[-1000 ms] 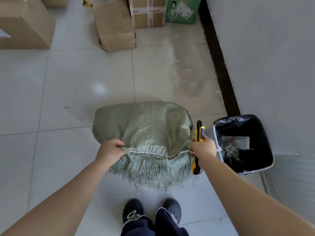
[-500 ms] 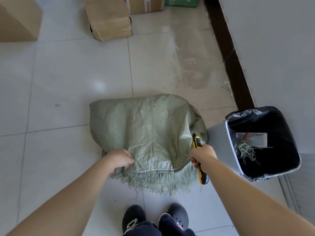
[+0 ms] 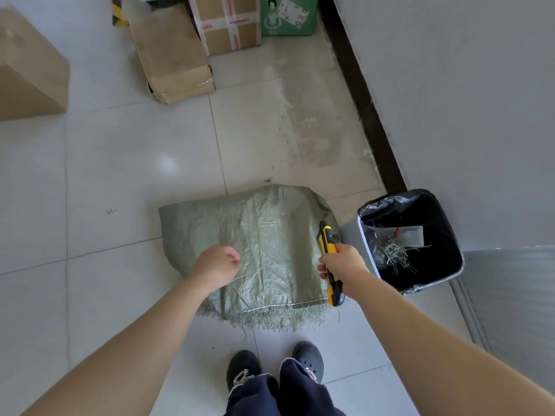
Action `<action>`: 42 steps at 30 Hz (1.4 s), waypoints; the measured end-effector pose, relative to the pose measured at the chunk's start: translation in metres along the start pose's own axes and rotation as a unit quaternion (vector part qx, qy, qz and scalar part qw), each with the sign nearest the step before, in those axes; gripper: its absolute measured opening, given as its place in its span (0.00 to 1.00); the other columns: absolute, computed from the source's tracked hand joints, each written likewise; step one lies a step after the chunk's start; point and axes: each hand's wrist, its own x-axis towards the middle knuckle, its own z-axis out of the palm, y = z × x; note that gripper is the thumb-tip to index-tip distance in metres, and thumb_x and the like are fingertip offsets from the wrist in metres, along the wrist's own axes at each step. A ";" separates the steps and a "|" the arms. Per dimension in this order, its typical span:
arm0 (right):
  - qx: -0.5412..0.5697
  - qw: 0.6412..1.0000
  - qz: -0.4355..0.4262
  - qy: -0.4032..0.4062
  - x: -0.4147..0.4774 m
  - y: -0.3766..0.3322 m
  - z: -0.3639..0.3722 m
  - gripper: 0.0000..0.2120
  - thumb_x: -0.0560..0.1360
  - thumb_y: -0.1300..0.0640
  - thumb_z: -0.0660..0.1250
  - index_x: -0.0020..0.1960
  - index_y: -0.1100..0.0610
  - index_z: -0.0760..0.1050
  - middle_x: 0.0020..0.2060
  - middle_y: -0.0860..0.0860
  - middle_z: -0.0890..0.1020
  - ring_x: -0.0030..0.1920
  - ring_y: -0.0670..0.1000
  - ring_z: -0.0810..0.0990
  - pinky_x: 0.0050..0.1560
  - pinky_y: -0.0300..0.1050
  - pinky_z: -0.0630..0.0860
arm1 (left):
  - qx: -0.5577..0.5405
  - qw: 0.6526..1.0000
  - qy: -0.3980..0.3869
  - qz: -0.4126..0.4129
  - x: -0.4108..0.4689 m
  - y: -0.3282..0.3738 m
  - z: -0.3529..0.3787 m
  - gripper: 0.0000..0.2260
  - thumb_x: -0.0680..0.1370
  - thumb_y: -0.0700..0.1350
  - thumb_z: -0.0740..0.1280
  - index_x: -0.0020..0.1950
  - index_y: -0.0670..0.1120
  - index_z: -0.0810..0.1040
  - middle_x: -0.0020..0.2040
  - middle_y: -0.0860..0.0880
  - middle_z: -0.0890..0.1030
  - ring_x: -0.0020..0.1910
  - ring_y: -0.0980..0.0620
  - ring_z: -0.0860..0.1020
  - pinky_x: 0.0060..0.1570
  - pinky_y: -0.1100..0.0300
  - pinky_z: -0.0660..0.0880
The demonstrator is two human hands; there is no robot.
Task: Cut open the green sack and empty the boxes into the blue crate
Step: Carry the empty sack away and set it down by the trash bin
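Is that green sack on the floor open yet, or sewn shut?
Shut, as far as shows: the green sack has its white stitching running unbroken along the fringed near edge, and nothing spills out.

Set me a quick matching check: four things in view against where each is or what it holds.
1 green sack
2 utility knife
3 lined bin
4 green carton

A gripped in the right hand
B far end, beside the wall
C on the tiles, by the shoes
D holds green fibre scraps

Pairs: 1-C, 2-A, 3-D, 4-B
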 end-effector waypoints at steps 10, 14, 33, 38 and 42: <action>-0.004 0.998 -0.069 0.011 -0.150 -0.066 -0.095 0.09 0.79 0.62 0.54 0.58 0.57 0.68 0.41 0.58 0.77 0.29 0.55 0.77 0.33 0.48 0.79 | 0.105 0.985 0.020 0.139 -0.109 0.127 -0.067 0.10 0.79 0.41 0.63 0.59 0.47 0.79 0.59 0.50 0.81 0.55 0.53 0.79 0.59 0.58 0.74; -0.003 0.994 -0.089 0.056 -0.209 -0.077 -0.137 0.10 0.78 0.63 0.56 0.58 0.57 0.69 0.41 0.58 0.77 0.30 0.54 0.76 0.31 0.46 0.77 | 0.157 0.966 0.029 0.202 -0.155 0.185 -0.090 0.11 0.78 0.44 0.63 0.59 0.49 0.78 0.60 0.51 0.80 0.57 0.50 0.79 0.53 0.63 0.73; 0.154 0.949 -0.055 0.271 -0.467 0.019 -0.245 0.11 0.77 0.66 0.58 0.59 0.60 0.70 0.35 0.57 0.76 0.31 0.52 0.75 0.32 0.41 0.71 | 0.321 0.797 -0.013 0.512 -0.372 0.326 -0.064 0.08 0.76 0.45 0.63 0.53 0.53 0.78 0.55 0.50 0.81 0.53 0.46 0.78 0.53 0.54 0.76; 0.236 0.922 -0.039 0.304 -0.523 0.078 -0.255 0.13 0.75 0.67 0.61 0.59 0.61 0.70 0.37 0.57 0.75 0.32 0.53 0.76 0.35 0.45 0.74 | 0.340 0.739 -0.065 0.578 -0.437 0.344 -0.017 0.09 0.76 0.43 0.62 0.53 0.50 0.79 0.55 0.47 0.81 0.54 0.45 0.78 0.54 0.55 0.75; 0.285 0.894 -0.011 0.346 -0.567 0.134 -0.262 0.12 0.75 0.68 0.60 0.58 0.61 0.70 0.38 0.58 0.74 0.32 0.54 0.76 0.37 0.48 0.75 | 0.367 0.686 -0.092 0.621 -0.491 0.347 0.028 0.10 0.76 0.44 0.61 0.53 0.51 0.79 0.56 0.49 0.81 0.55 0.47 0.78 0.55 0.54 0.75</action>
